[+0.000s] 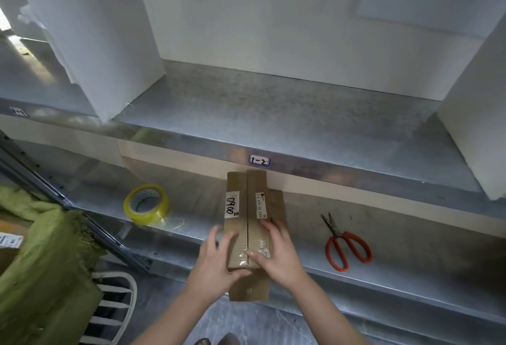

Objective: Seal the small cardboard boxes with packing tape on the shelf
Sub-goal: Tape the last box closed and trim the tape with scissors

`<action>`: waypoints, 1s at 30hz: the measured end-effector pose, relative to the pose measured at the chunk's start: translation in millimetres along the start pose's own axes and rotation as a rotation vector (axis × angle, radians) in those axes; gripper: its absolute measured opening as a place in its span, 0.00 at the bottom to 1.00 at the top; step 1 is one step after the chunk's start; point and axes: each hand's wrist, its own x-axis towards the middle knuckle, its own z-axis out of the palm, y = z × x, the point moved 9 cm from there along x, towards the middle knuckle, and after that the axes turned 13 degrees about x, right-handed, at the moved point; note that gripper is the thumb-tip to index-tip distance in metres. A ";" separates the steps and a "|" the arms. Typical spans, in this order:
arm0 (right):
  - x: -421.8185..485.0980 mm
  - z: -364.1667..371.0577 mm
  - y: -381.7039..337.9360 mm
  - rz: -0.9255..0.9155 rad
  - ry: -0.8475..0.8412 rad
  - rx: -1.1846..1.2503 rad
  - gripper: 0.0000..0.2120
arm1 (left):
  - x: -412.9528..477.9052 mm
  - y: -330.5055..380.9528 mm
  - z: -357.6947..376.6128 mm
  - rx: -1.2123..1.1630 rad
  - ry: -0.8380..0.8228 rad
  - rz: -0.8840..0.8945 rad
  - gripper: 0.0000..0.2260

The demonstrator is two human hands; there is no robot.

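A small brown cardboard box [250,207] lies lengthwise on the lower metal shelf [405,276], its near end over the shelf's front edge. Its two top flaps meet along a centre seam, each with a white label. My left hand [216,259] presses flat on the left flap, thumb at the near end. My right hand [276,251] rests on the right flap, thumb on the seam by a short clear strip. A roll of yellowish packing tape [146,205] stands tilted on the shelf, left of the box.
Red-handled scissors [345,243] lie on the shelf right of the box. The upper shelf [273,114] carries white panels and a "1-2" tag. A green cloth bundle [46,262] and a white slatted chair [112,306] stand at the lower left.
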 end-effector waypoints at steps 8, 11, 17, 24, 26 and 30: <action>-2.0 14.6 13.0 -0.035 -0.058 -0.091 0.41 | 16.1 -3.2 3.9 -0.144 -0.053 0.126 0.40; -6.1 14.0 7.8 -0.050 -0.036 -0.207 0.37 | 16.8 -9.8 5.2 -0.072 -0.145 0.150 0.44; -7.9 5.4 -44.3 -0.211 0.066 -0.471 0.28 | 16.7 -30.6 -29.7 0.341 -0.183 0.304 0.44; 24.5 100.1 -129.5 -0.485 -0.023 -0.593 0.24 | 25.9 -127.3 -78.4 0.584 -0.081 0.203 0.38; 41.0 136.1 -132.3 -0.432 -0.081 -0.523 0.24 | 27.6 -158.0 -81.4 0.594 -0.101 0.186 0.38; 70.2 195.1 -99.9 -0.193 -0.142 -0.466 0.26 | 32.7 -212.0 -79.0 0.645 -0.165 0.162 0.32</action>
